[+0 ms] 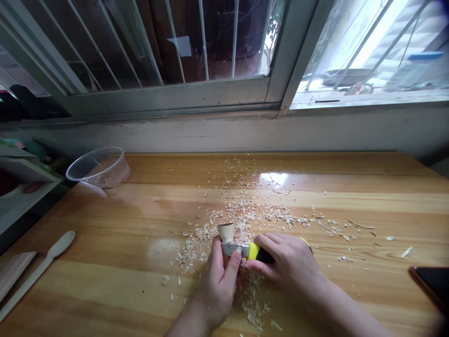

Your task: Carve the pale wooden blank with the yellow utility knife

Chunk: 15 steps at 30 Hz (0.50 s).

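Observation:
My left hand (222,276) is closed around a small pale piece of wood (226,231), whose wider, flat-topped end sticks up above the fingers. The rest of the piece is hidden in the hand. In my right hand (286,257) is a carving knife (253,251) with a yellow and black handle. Its short metal blade lies across the wood just below the wide end, and my left thumb presses at the blade. Pale wood shavings (242,210) are scattered on the table around and beyond both hands.
On the wooden table (140,234), a clear plastic bowl (101,171) stands at the back left. A wooden spoon (52,255) and a flat wood piece (16,269) lie at the left. A dark phone-like object (433,285) is at the right edge. Barred windows (175,96) rise behind.

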### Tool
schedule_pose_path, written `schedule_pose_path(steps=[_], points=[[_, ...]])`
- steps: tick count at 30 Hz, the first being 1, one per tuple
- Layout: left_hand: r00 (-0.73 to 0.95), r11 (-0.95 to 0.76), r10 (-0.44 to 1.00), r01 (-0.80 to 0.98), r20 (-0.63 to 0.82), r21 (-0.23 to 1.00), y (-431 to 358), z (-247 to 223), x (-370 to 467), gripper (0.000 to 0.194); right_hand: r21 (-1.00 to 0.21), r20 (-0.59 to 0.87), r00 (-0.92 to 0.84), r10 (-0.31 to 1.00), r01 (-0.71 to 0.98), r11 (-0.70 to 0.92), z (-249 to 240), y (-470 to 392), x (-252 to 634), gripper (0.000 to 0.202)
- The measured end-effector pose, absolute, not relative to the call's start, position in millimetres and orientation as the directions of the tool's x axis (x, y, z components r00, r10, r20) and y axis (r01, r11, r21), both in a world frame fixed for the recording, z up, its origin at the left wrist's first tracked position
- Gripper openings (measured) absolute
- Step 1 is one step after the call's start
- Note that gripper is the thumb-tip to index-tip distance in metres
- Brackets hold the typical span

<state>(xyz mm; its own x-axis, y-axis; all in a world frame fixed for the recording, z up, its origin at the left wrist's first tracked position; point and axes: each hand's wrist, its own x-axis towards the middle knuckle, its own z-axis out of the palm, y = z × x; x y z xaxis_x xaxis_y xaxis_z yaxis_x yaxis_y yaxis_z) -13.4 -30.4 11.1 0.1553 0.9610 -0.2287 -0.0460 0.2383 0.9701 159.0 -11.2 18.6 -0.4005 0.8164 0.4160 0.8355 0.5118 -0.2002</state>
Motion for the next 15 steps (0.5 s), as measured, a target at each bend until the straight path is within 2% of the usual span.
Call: schedule_pose_path(steps=[4,9,12,15], points=[[0.174,0.2,0.965,-0.012,-0.195,0.98,-30.2,9.0,-15.2,0.043,-0.235,0.354,-0.41,0.84,0.83,0.505,17.9,-11.6,160.3,0.059],[0.249,0.3,0.926,-0.024,-0.285,0.954,-28.6,4.9,-14.6,0.039,-0.172,0.47,-0.369,0.802,0.853,0.492,19.4,-11.6,157.3,0.056],[0.204,0.276,0.942,-0.013,-0.268,0.961,-29.6,5.0,-13.0,0.037,-0.185,0.464,-0.373,0.803,0.846,0.5,19.0,-11.3,157.1,0.056],[0.117,0.189,0.976,-0.012,-0.186,0.982,-31.5,4.8,-12.6,0.042,-0.233,0.375,-0.423,0.825,0.819,0.525,17.5,-11.0,158.7,0.058]])
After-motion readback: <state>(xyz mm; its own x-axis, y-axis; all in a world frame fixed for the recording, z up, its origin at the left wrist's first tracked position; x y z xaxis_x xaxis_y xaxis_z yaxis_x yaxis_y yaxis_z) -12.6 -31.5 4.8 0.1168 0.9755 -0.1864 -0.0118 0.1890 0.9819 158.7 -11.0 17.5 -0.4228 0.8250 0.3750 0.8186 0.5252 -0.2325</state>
